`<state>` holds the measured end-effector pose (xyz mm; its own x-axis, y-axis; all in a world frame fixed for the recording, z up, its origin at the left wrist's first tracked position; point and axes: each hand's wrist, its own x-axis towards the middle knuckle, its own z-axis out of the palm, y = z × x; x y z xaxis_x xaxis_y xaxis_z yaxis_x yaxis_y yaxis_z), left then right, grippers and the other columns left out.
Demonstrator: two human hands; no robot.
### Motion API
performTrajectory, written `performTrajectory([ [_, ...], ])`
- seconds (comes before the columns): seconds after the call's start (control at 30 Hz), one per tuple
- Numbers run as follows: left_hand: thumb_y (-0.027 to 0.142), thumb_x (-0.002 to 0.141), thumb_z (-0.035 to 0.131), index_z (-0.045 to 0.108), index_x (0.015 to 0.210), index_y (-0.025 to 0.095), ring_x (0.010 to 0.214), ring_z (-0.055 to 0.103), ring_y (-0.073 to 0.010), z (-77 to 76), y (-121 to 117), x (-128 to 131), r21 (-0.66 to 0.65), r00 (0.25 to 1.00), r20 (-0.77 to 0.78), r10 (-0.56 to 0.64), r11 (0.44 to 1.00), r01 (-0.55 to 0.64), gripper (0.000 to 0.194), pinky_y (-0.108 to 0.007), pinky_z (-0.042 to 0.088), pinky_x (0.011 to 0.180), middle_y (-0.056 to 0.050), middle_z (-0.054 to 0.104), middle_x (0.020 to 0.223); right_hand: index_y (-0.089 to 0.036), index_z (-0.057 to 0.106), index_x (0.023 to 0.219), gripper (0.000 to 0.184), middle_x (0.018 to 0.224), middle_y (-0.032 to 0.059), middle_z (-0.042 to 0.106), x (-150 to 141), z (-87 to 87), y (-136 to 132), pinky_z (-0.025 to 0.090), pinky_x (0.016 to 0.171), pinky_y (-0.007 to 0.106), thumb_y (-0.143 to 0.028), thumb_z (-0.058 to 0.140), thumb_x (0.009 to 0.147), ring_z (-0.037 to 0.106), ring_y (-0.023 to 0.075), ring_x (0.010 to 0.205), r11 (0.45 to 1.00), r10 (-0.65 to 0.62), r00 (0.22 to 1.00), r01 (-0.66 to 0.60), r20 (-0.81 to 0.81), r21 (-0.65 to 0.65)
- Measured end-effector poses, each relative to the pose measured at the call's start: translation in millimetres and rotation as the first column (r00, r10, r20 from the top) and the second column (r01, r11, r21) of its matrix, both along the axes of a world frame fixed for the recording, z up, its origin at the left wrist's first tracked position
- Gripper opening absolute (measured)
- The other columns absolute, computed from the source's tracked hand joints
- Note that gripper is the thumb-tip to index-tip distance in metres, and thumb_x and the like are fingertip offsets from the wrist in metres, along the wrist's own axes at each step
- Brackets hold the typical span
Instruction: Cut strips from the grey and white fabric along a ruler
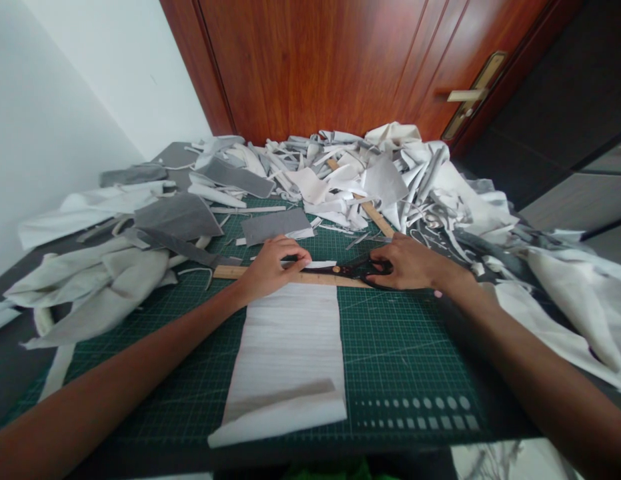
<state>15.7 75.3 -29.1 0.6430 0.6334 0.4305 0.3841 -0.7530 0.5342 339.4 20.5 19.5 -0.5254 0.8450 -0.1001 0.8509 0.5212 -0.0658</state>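
My right hand [403,262] grips a pair of black-handled scissors [347,270], whose blades point left. With thumb and forefinger pinched, my left hand [275,265] holds a narrow white fabric strip [321,265] beside the blades. A wooden ruler [233,272] lies crosswise under my left hand and the scissors. Below it, a white fabric piece [290,340] with faint lines lies flat, its near edge curled up. My left fingers cover part of the strip and the blades.
A green cutting mat [400,347] covers the table's middle. Grey and white fabric scraps [310,180] are heaped along the back and right. Another wooden ruler [375,217] sticks out of the heap. Crumpled cloth [105,280] lies at left. Behind stands a wooden door [315,67].
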Motion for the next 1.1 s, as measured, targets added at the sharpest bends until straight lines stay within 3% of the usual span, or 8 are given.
performTrajectory([
  [0.13, 0.044, 0.106, 0.061, 0.073, 0.086, 0.022, 0.093, 0.069, -0.0232, 0.3, 2, -3, 0.004, 1.0, 0.0, -0.01, 1.0, 0.01, 0.032, -0.04, 0.046, 0.092, -0.004, 0.081, 0.093, -0.024, 0.063, 0.076, 0.037, 0.075, 0.004, 0.07, 4, -4.4, 3, 0.037, 0.076, 0.036, -0.054, 0.065, 0.096, 0.06, 0.0236, 0.078, 0.999, 0.034, 0.999, -0.034, -0.008, 0.005],
  [0.33, 0.053, 0.108, 0.054, 0.075, 0.092, 0.022, 0.091, 0.069, -0.0226, 9.7, 15, -17, -0.033, 0.986, -0.118, -0.12, 0.993, 0.116, 0.041, -0.04, 0.045, 0.094, -0.005, 0.079, 0.092, -0.023, 0.066, 0.076, 0.037, 0.072, 0.0047, 0.068, 8, -6.6, 4, 0.038, 0.072, 0.035, -0.053, 0.065, 0.097, 0.06, 0.0232, 0.076, 0.998, 0.067, 0.997, -0.067, -0.038, 0.015],
  [0.6, 0.041, 0.104, 0.062, 0.075, 0.09, 0.021, 0.084, 0.07, -0.0208, 8.4, 22, -24, -0.109, 0.982, -0.059, -0.182, 0.979, 0.175, 0.028, -0.035, 0.049, 0.084, -0.007, 0.078, 0.089, -0.023, 0.066, 0.075, 0.038, 0.07, 0.0046, 0.067, 5, -3.7, 4, 0.037, 0.071, 0.036, -0.055, 0.066, 0.097, 0.06, 0.0241, 0.076, 0.997, 0.07, 0.997, -0.07, -0.025, 0.009],
  [0.8, 0.043, 0.099, 0.066, 0.076, 0.09, 0.021, 0.082, 0.069, -0.0199, 13.4, 34, -40, -0.183, 0.959, -0.151, -0.242, 0.96, 0.213, 0.026, -0.032, 0.049, 0.077, -0.007, 0.077, 0.089, -0.023, 0.065, 0.076, 0.038, 0.071, 0.0047, 0.068, 3, 1.2, 4, 0.038, 0.073, 0.036, -0.055, 0.065, 0.097, 0.061, 0.0241, 0.076, 0.998, 0.068, 0.998, -0.068, -0.007, -0.015],
  [1.1, 0.042, 0.104, 0.062, 0.073, 0.088, 0.019, 0.081, 0.068, -0.018, 8.1, 39, -42, -0.122, 0.964, -0.136, -0.226, 0.97, 0.21, 0.03, -0.029, 0.046, 0.077, -0.006, 0.076, 0.087, -0.022, 0.068, 0.078, 0.037, 0.074, 0.0061, 0.07, 5, -0.4, 6, 0.038, 0.074, 0.036, -0.054, 0.066, 0.097, 0.061, 0.0257, 0.08, 0.997, 0.072, 0.997, -0.072, 0.014, 0.005],
])
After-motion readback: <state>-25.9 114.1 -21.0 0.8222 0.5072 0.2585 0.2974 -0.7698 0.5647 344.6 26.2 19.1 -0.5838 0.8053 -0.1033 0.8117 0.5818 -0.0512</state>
